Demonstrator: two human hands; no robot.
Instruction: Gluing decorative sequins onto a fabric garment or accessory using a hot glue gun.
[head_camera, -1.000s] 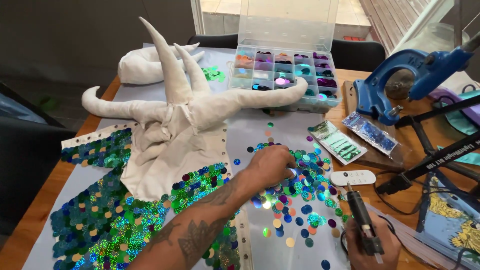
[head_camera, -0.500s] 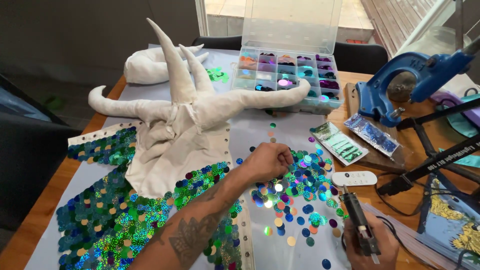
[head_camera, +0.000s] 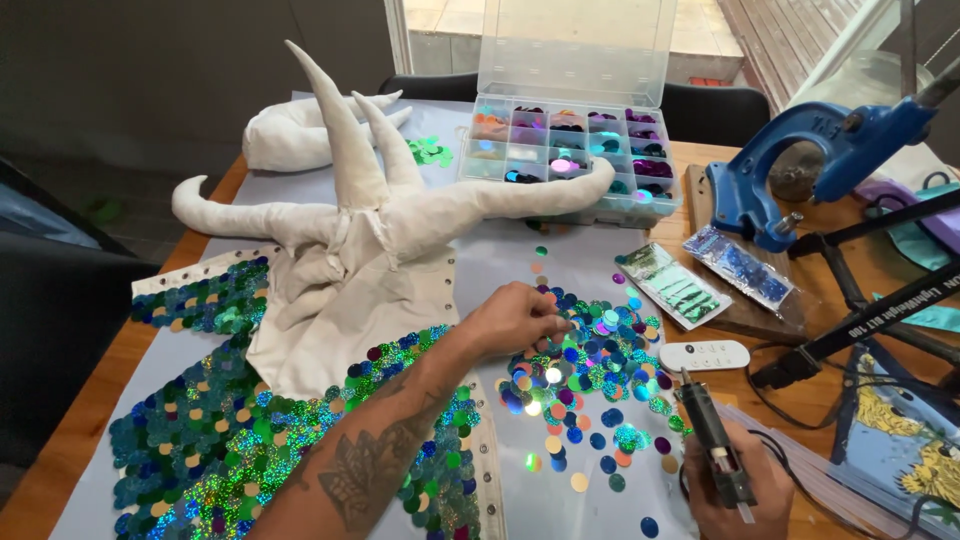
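My left hand (head_camera: 515, 318) reaches across the sheet and rests its fingertips on a loose pile of round sequins (head_camera: 600, 350) in blue, green and purple; whether a sequin is pinched I cannot tell. My right hand (head_camera: 735, 490) grips a dark glue gun (head_camera: 712, 448), nozzle pointing up toward the pile. A white fabric horned headpiece (head_camera: 360, 235) lies left of the pile. Below it a fabric piece covered in green and blue sequins (head_camera: 230, 440) spreads toward me.
An open clear organiser box of sequins (head_camera: 575, 150) stands at the back. A blue hand press (head_camera: 800, 175), two sequin packets (head_camera: 672, 285), a white remote (head_camera: 703, 355) and black stand legs (head_camera: 860, 320) crowd the right. A white fabric tail (head_camera: 300, 135) lies back left.
My left hand has shifted slightly over the sequin pile. The view has tilted a little; the right hand keeps the glue gun in the same place.
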